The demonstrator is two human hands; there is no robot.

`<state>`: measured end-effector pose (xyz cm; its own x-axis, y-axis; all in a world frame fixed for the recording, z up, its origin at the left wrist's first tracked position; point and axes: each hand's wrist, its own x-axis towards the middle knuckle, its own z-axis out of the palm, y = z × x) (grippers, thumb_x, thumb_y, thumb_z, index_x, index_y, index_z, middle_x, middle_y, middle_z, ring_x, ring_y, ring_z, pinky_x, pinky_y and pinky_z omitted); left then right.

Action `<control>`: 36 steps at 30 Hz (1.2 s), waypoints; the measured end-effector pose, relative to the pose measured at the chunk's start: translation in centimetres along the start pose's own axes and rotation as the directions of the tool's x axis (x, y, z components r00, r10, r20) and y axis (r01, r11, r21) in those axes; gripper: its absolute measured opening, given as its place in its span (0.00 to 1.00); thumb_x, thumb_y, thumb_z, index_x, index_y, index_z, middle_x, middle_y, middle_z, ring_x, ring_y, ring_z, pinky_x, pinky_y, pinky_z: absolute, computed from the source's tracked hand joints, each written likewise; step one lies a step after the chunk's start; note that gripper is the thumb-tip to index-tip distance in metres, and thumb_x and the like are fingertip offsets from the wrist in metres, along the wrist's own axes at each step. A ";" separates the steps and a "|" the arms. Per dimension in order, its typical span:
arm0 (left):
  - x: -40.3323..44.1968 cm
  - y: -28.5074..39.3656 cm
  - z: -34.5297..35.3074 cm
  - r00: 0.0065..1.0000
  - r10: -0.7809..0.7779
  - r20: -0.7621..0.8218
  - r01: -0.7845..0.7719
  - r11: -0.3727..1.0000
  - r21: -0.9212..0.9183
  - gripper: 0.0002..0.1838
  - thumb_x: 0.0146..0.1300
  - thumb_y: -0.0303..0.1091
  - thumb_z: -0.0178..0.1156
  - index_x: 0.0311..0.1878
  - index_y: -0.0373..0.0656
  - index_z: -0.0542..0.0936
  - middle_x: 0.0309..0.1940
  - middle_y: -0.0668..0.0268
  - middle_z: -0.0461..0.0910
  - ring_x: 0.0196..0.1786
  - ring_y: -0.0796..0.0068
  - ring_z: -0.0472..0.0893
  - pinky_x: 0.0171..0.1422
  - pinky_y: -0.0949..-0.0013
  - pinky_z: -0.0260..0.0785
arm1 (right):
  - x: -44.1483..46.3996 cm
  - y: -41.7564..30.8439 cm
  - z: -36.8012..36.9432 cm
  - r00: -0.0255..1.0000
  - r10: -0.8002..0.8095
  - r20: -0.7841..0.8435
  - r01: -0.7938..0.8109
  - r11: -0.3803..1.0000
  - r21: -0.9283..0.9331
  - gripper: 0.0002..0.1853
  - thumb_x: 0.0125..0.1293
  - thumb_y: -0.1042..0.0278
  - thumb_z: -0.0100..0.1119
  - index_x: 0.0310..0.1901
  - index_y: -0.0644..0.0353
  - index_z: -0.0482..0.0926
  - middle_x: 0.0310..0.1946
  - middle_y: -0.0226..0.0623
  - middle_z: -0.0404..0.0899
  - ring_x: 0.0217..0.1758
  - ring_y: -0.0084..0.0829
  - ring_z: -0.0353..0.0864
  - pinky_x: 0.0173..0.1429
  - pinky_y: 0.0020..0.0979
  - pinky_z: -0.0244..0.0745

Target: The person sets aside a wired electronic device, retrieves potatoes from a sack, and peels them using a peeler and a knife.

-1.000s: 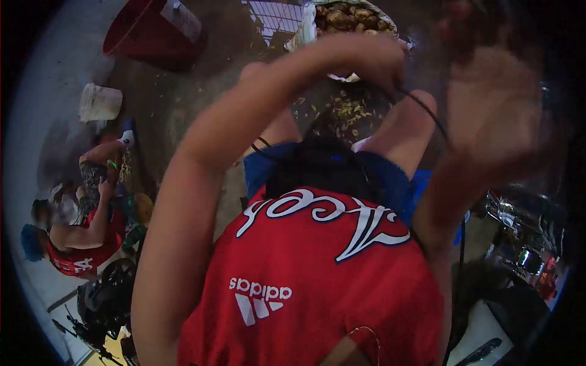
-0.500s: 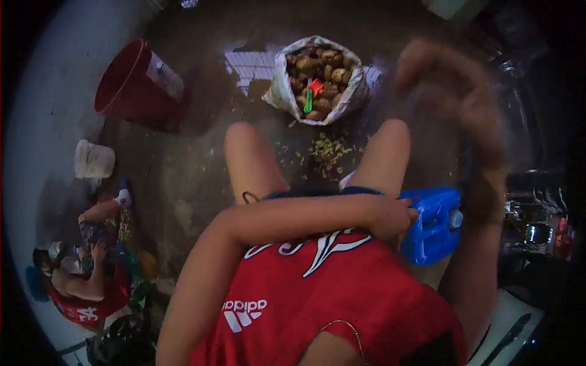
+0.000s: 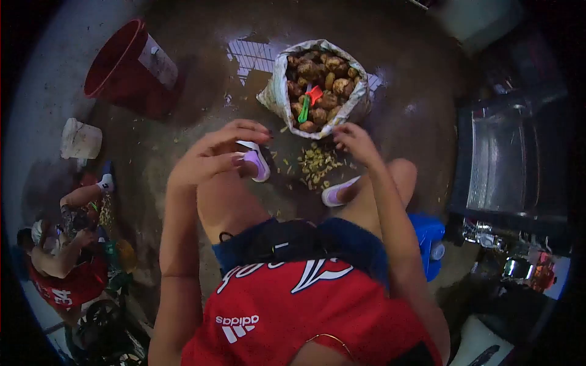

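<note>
1. Sack [image 3: 278, 100], white, mouth upward, ahead of the knees; filled with brown tubers [image 3: 311, 70].
2. Green tool [image 3: 303, 110] and red-orange tool [image 3: 314, 94], lying on the tubers.
3. Left hand [image 3: 223, 149]: grip loosely parted, thumb away from fingers, nothing held; above the left knee.
4. Right hand [image 3: 356, 143]: grip half-curled at the sack's near rim; contact or hold cannot be told.
5. Red bin [image 3: 137, 94], tilted in view, and white bucket [image 3: 81, 140], left.
6. Blue jug [image 3: 429, 235], beside the right thigh.
7. Seated person [image 3: 67, 280], red top, far left.
8. Pale peelings [image 3: 316, 163], scattered between shoes and sack.
9. Bare floor between bin and sack; dark equipment [image 3: 500, 161] bounds the right.
10. Floor [image 3: 201, 79]: brown, wet, reflecting light beside the sack; room dim.
</note>
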<state>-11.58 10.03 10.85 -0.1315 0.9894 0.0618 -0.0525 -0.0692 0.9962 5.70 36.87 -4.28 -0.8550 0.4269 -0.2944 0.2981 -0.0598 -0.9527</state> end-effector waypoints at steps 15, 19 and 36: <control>20.8 -34.4 -12.6 0.932 -0.014 -0.362 0.287 0.637 0.715 0.18 0.48 0.23 0.52 0.45 0.37 0.75 0.43 0.52 0.72 0.46 0.52 0.72 0.52 0.61 0.65 | 23.5 10.2 -1.4 0.943 -0.252 0.217 0.271 0.205 -0.940 0.26 0.49 0.70 0.56 0.54 0.53 0.66 0.53 0.43 0.64 0.60 0.44 0.60 0.57 0.48 0.58; 22.1 -36.5 -11.2 0.978 -0.084 -0.192 0.210 0.447 0.870 0.19 0.48 0.26 0.52 0.47 0.38 0.72 0.43 0.56 0.72 0.48 0.56 0.71 0.54 0.61 0.64 | 26.7 13.0 -0.5 0.948 -0.293 0.125 0.149 0.060 -0.987 0.31 0.50 0.67 0.57 0.59 0.50 0.63 0.63 0.41 0.55 0.66 0.44 0.52 0.63 0.53 0.50; 23.3 -38.7 -9.4 0.875 -0.329 -0.354 0.416 0.143 0.898 0.22 0.46 0.38 0.57 0.46 0.42 0.69 0.41 0.58 0.75 0.48 0.62 0.75 0.59 0.58 0.57 | 26.5 14.3 -3.1 0.899 -0.323 0.296 0.348 0.116 -0.930 0.13 0.51 0.73 0.53 0.40 0.56 0.74 0.44 0.38 0.73 0.55 0.42 0.68 0.58 0.50 0.59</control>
<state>-21.91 34.53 -26.84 -0.4480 0.8437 -0.2957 0.8266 0.5169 0.2226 -11.41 50.09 -25.43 -0.9905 0.1358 0.0207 0.1315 0.9811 -0.1420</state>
